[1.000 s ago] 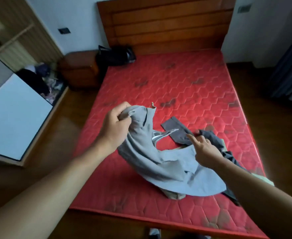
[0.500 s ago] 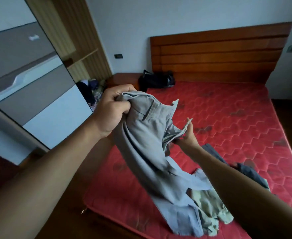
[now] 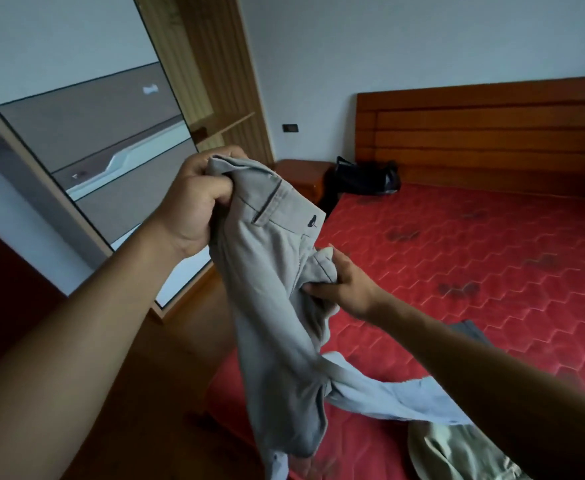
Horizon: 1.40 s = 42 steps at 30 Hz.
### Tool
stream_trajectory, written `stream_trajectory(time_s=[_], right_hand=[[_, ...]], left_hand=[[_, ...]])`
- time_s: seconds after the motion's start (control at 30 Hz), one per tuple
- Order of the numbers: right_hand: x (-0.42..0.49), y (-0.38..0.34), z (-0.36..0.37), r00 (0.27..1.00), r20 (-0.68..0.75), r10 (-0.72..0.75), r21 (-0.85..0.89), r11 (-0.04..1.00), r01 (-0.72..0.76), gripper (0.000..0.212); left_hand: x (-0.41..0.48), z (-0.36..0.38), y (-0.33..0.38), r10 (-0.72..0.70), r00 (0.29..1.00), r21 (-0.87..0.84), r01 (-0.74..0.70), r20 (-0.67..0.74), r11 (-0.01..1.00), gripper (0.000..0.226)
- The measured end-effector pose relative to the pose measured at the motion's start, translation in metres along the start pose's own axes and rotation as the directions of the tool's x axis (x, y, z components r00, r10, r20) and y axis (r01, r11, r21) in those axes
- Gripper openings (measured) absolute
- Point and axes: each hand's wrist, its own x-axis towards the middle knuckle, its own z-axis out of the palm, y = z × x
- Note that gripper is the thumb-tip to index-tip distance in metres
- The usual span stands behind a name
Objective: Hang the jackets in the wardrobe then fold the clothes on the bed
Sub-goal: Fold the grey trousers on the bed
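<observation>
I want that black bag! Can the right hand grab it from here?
Probably not. The right hand is gripping the grey trousers, and the black bag sits far off by the headboard, likely beyond its stretch.

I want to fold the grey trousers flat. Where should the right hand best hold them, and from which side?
Probably the waistband's free end by the dark button, coming from the right. The left hand grips the other end and the right hand holds bunched cloth lower down; the grey trousers hang, so it would stretch straight.
</observation>
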Motion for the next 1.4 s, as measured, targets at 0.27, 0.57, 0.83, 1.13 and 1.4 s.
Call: stream_trajectory(time_s=[0.27,0.57,0.83,1.13,1.4], right_hand=[[0.015,-0.05,-0.019,0.998,0.056,0.04,-0.273,0.962,-0.024,0.014],[0.021,-0.1,-0.093,0.999,0.028,-0.041,-0.842,0.537,0.045,0.07],[-0.028,-0.111,-0.138,0.956,0.089,0.279,-0.969,0.246,0.019,0.031],[-0.112,-0.089,-0.156,0.861,-0.015,0.509,-0.852,0.445,-0.278,0.019],[-0.138,-0.1,-0.161,0.977,-0.111,0.181,-0.921,0.351,-0.17,0.012]], left_hand=[[0.012,-0.053,0.026,0.048,0.994,-0.132,-0.061,-0.101,0.989,0.029],[0.024,-0.098,-0.015,0.113,0.993,0.492,-0.119,0.041,0.862,0.031],[0.038,-0.066,-0.053,-0.031,0.963,0.665,-0.163,0.269,0.729,0.047],[0.043,-0.001,-0.066,-0.074,0.952,0.514,-0.093,0.296,0.853,0.042],[0.046,0.044,-0.057,0.022,0.908,0.394,-0.203,0.418,0.897,0.01]])
